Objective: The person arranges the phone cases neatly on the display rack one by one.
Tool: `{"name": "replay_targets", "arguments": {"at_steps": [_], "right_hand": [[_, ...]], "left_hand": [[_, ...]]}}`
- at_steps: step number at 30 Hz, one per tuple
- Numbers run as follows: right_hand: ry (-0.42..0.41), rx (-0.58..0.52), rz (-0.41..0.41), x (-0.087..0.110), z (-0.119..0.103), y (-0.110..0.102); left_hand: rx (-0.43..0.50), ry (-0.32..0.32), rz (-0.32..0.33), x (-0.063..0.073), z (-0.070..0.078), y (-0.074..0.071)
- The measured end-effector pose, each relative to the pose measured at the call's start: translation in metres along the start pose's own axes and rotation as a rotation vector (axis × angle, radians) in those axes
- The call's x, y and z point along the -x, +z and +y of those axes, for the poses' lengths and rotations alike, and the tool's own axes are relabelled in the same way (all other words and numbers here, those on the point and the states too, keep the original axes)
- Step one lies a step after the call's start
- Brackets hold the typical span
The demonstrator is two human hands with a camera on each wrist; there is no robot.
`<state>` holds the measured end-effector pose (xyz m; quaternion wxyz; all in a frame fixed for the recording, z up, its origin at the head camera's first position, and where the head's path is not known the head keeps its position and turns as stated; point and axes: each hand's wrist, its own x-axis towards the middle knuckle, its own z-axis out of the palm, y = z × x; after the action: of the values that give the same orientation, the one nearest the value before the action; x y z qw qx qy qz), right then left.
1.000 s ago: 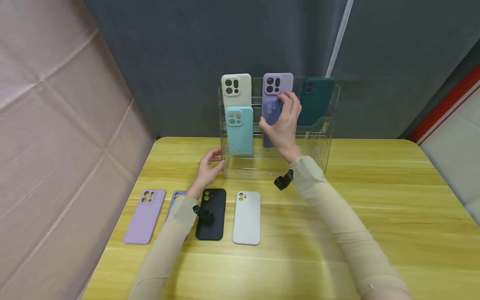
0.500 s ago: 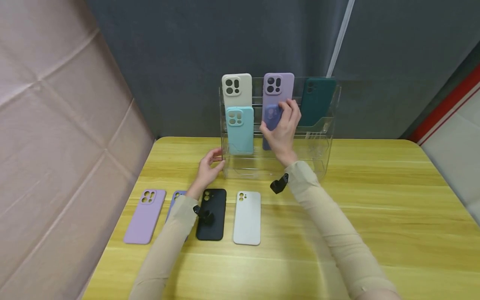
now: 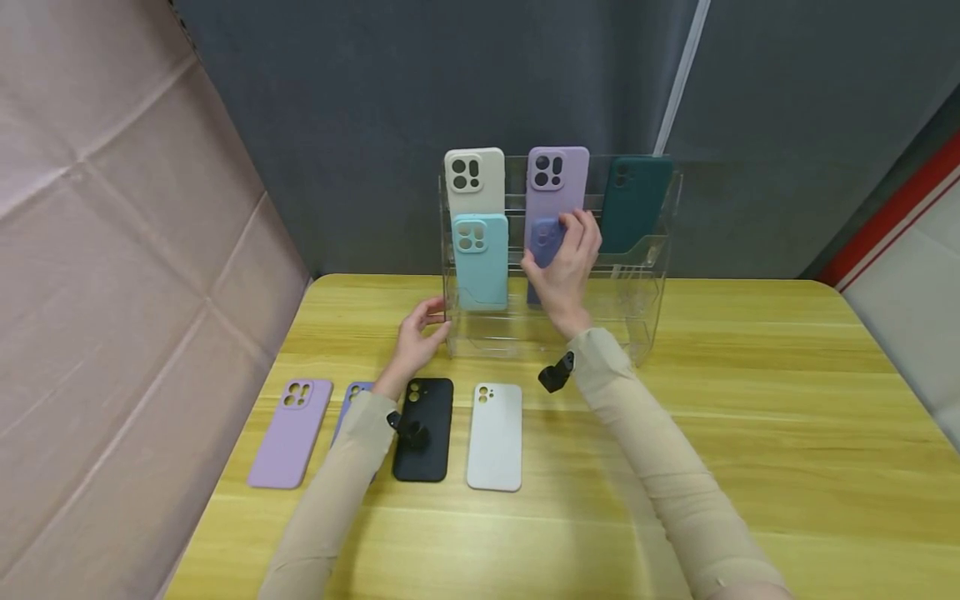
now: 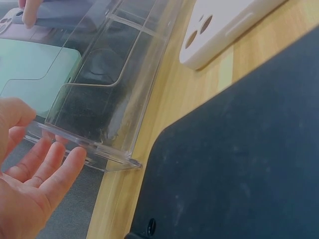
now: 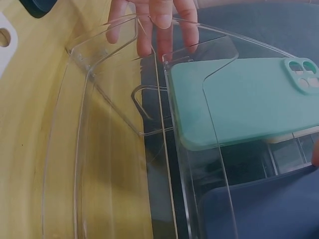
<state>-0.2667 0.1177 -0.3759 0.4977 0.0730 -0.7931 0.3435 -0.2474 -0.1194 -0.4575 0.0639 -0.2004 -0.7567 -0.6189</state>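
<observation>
Steadiness matters most here, I'd judge: lower the blue case (image 3: 545, 238) squarely, in line with the turquoise case (image 3: 482, 275) to its left, without scuffing the lilac case (image 3: 557, 177) behind. My right hand (image 3: 566, 273) pinches its long edges between thumb and bent fingers; its lower end seems to sit behind the front lip of the clear rack (image 3: 510, 343). My left hand (image 3: 415, 337), fingers loosely parted, touches the rack's side (how firmly, I can't tell from here). The cases look matt with rounded corners; the rack is glossy, thin-walled and tiered.
</observation>
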Motion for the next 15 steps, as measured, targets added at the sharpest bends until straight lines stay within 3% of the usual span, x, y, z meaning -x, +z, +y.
{"name": "replay_targets", "arguments": {"at_steps": [6, 13, 15], "right_hand": [[-0.004, 0.007, -0.008, 0.001, 0.001, -0.001], [0.004, 0.029, -0.028, 0.003, 0.0, 0.0], [0.007, 0.041, -0.027, 0.003, 0.001, 0.0]], "left_hand": [[0.013, 0.005, -0.004, 0.0, 0.004, 0.0], [0.016, 0.015, -0.03, 0.006, 0.032, -0.001], [0.016, 0.011, -0.032, 0.006, 0.034, -0.001]]}}
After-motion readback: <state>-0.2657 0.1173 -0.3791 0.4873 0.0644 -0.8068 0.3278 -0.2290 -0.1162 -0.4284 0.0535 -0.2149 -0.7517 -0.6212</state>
